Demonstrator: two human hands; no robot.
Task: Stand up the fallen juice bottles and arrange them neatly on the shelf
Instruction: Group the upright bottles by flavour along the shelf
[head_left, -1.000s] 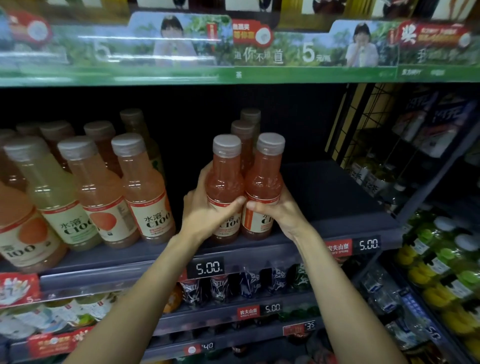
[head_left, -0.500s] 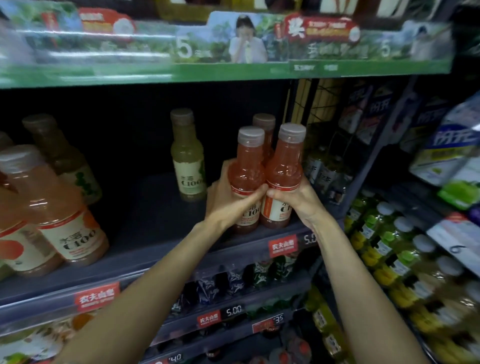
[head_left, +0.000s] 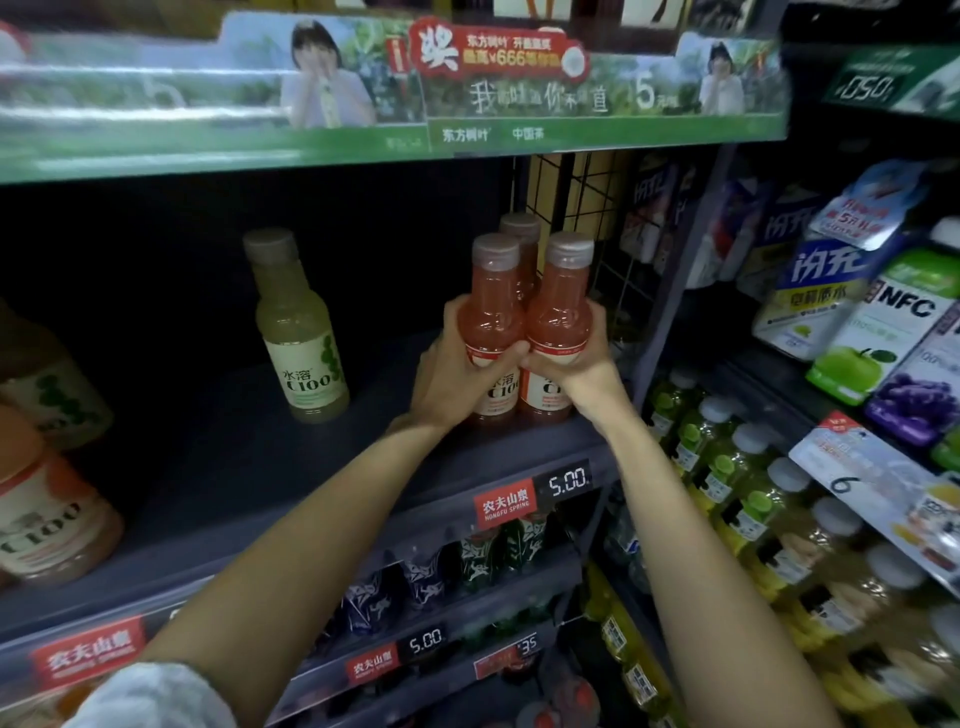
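Two pink bottles gripped at mid-body: left hand (head_left: 457, 374) wraps left bottle (head_left: 493, 332), right hand (head_left: 576, 364) wraps right bottle (head_left: 563, 332), upright at shelf (head_left: 519, 452) front-right corner. Likely full, heavy, rigid, slick plastic; hold low near labels.

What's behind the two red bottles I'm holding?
A third red bottle stands right behind the two red bottles; only its cap and neck show between them, the rest is covered. Farther back the shelf is too dark to tell.
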